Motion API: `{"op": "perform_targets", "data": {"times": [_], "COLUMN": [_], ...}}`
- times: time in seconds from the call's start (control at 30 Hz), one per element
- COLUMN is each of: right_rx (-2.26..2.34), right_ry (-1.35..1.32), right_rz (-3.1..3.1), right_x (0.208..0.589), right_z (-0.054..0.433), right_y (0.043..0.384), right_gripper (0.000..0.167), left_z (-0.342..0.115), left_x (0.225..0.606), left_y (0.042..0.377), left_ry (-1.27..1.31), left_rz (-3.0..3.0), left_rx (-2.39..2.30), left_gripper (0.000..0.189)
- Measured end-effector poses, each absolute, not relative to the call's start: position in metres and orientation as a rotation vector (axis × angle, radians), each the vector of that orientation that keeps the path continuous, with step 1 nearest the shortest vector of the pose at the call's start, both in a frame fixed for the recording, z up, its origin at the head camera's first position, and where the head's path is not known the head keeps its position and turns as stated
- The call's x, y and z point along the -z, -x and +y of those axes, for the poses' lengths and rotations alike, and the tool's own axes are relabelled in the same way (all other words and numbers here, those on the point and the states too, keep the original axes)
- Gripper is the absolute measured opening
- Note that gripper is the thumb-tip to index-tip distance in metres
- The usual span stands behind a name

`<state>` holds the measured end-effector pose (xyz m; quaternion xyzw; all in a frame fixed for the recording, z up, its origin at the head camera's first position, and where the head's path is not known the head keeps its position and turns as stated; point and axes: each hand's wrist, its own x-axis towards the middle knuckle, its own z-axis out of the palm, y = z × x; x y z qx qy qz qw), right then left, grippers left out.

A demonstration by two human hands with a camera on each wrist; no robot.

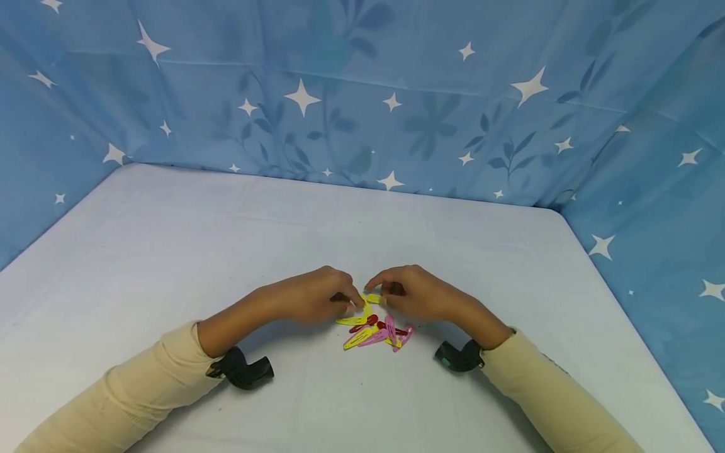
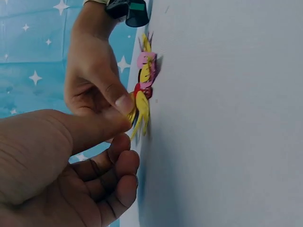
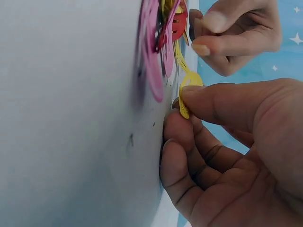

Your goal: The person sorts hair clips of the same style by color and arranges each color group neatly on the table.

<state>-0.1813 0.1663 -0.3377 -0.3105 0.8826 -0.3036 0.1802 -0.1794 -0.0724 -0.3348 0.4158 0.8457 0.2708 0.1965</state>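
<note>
A small pile of snap hair clips in yellow, red and pink lies on the white table (image 1: 362, 402). My right hand (image 1: 421, 292) pinches a yellow hair clip (image 3: 193, 79) between thumb and fingers at the pile's far edge. Across from it, my left hand (image 1: 317, 294) hovers with loosely bent fingers, its index fingertip close to another yellow hair clip (image 1: 351, 321); nothing plainly shows between its fingers. Nearer to me are a red hair clip (image 1: 370, 319) and a pink hair clip (image 3: 152, 71). Overlap hides parts of several clips.
Blue curtains (image 1: 351, 126) with white stars hang behind the table and at its sides. A black wrist camera (image 1: 243, 370) sits below the left sleeve, and another black wrist camera (image 1: 457, 357) is by the right sleeve.
</note>
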Motion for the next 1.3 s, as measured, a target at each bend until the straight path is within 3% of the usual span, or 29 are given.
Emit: {"op": "perform_targets", "data": {"times": [0.2,0.43,0.67,0.87,1.3], "right_rx": [0.871,0.886,0.922,0.970,1.151], "right_ry": [0.875,0.848,0.839,0.837,0.728], "right_rz": [2.514,2.537,2.562,2.603,2.695], "right_x": [0.337,0.338,0.340,0.338,0.332], "right_z": [0.168,0.171,0.171,0.172,0.179], "right_y": [0.183,0.185,0.187,0.189,0.205], "right_gripper": [0.027,0.026,0.031,0.018,0.009], "left_z": [-0.067,-0.062,-0.060,-0.061,-0.057], "left_x": [0.337,0.338,0.341,0.336,0.333], "left_y": [0.177,0.174,0.173,0.176,0.215], "left_ry": [-1.185,-1.185,-1.169,-1.131,-0.962], "left_rz": [2.372,2.390,2.383,2.408,2.490], "left_rx": [-0.702,-0.740,-0.744,-0.732,-1.112], "left_gripper": [0.028,0.005,0.010,0.023,0.018]}}
